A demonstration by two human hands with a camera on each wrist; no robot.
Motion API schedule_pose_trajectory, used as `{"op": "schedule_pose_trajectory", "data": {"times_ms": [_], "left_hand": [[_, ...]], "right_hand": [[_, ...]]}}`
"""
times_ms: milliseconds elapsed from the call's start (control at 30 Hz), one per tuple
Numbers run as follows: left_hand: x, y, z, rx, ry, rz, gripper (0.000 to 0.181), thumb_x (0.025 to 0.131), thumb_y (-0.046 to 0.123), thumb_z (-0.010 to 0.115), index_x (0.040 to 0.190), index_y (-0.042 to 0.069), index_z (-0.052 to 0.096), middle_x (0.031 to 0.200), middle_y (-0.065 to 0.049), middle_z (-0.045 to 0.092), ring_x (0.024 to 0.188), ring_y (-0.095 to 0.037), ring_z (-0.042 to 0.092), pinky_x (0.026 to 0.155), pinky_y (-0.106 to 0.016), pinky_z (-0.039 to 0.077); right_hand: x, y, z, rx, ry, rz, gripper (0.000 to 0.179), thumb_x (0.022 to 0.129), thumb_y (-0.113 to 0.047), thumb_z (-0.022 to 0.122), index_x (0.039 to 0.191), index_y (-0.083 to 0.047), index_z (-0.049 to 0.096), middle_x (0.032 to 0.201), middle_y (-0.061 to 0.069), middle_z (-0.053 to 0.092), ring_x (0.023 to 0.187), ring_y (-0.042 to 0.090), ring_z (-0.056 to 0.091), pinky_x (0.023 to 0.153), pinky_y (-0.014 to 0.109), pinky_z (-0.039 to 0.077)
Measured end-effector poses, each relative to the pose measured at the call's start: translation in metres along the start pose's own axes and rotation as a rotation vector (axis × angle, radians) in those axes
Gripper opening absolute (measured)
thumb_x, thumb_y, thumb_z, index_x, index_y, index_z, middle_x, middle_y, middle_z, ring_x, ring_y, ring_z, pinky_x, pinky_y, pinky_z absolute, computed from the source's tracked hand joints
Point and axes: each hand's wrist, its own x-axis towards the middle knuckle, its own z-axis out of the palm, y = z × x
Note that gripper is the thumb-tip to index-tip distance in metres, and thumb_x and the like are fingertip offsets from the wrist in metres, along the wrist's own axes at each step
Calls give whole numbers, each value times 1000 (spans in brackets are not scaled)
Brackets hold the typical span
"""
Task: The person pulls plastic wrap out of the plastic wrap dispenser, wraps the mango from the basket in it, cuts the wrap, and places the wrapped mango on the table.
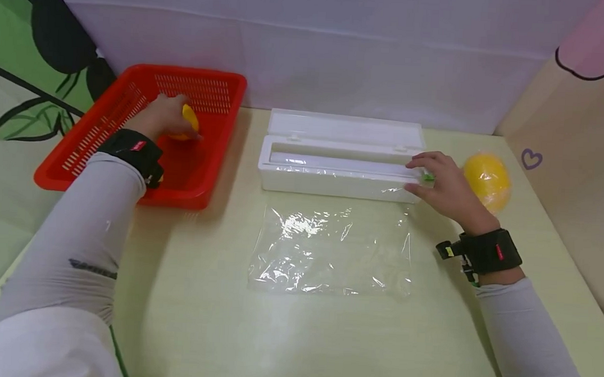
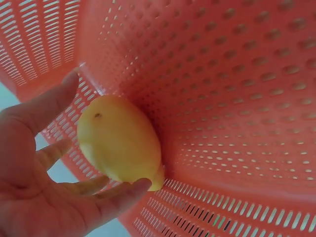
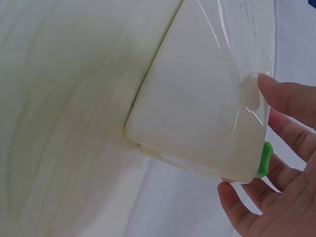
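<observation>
Our left hand [image 1: 166, 115] is sitting fingers-apart beside the lemon [image 2: 118, 140] in the red basket [image 1: 185, 198], while our right hand [image 1: 447, 183] is gripping the end of the white box [image 1: 332, 182], probably steadying it.

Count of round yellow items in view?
2 plainly visible: a yellow fruit in the red basket, by the left hand; a shiny yellow ball-shaped item on the table, beside the right hand. The left forearm may hide more.

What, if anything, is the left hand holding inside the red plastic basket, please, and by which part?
Nothing appears held: the left hand is open beside the oval yellow fruit, with fingers not closed around it.
</observation>
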Motion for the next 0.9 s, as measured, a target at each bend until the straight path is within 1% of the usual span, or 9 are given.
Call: {"op": "schedule_pose_trajectory", "data": {"times_ms": [100, 200, 333, 400, 467, 600, 667, 800, 900], "left_hand": [[2, -1, 2, 9, -8, -15, 100, 87, 31, 75, 160, 12, 10, 150, -36, 14, 129, -55, 22, 105, -72, 29], [4, -2, 5, 38, -12, -42, 95, 88, 25, 75, 160, 14, 14, 147, -36, 14, 123, -55, 26, 100, -71, 35], [5, -5, 10, 75, 19, -34, 83, 90, 14, 71, 158, 11, 22, 141, -38, 14, 112, -54, 33, 88, -67, 44], [4, -7, 12, 79, 45, -19, 81, 89, 12, 70, 157, 10, 25, 140, -39, 13, 109, -54, 35, 85, -65, 46], [3, -9, 13, 69, 66, -9, 82, 88, 12, 72, 156, 9, 26, 142, -39, 12, 110, -54, 35, 87, -65, 46], [2, -10, 14, 42, 77, -17, 83, 88, 15, 74, 157, 12, 27, 146, -37, 11, 113, -53, 33, 93, -67, 44], [3, -10, 14, 39, 81, -14, 82, 88, 16, 74, 156, 11, 30, 145, -36, 14, 115, -52, 33, 94, -67, 43], [5, -10, 13, 42, 95, -2, 78, 87, 15, 75, 154, 9, 35, 139, -32, 25, 116, -49, 32, 94, -64, 44], [5, -10, 11, 26, 83, 19, 72, 88, 12, 73, 151, 6, 39, 134, -29, 32, 116, -47, 32, 94, -61, 43]], "right_hand": [[-1, -1, 0, 5, -9, 7, 38, 88, -14, 77, 122, -1, 65, 136, 19, 51, 129, 41, 41, 107, 61, 33], [-2, -1, 1, 12, -13, 8, 37, 88, -14, 77, 121, -1, 65, 136, 19, 51, 129, 41, 41, 107, 61, 32], [-3, -2, 2, 15, -19, 9, 36, 88, -13, 76, 121, -2, 65, 136, 18, 52, 129, 41, 40, 106, 61, 32], [-3, -2, 3, 15, -23, 7, 36, 89, -13, 76, 121, -1, 65, 136, 18, 52, 130, 40, 40, 107, 60, 32], [-4, -2, 3, 17, -25, 3, 36, 89, -12, 76, 121, -1, 65, 136, 19, 51, 130, 41, 40, 107, 60, 32], [-6, -2, 2, 15, -22, -5, 34, 89, -11, 76, 119, 0, 65, 136, 20, 52, 128, 41, 40, 106, 59, 33], [-6, -3, 1, 14, -21, -3, 34, 89, -10, 76, 119, 0, 65, 136, 20, 52, 128, 41, 40, 105, 59, 33], [-7, -5, 0, 9, -29, 5, 33, 89, -12, 75, 118, 0, 66, 136, 20, 53, 128, 41, 39, 105, 60, 33], [-7, -5, 0, 7, -36, 11, 33, 90, -13, 75, 118, 0, 66, 136, 19, 53, 129, 41, 39, 105, 60, 32]]}}
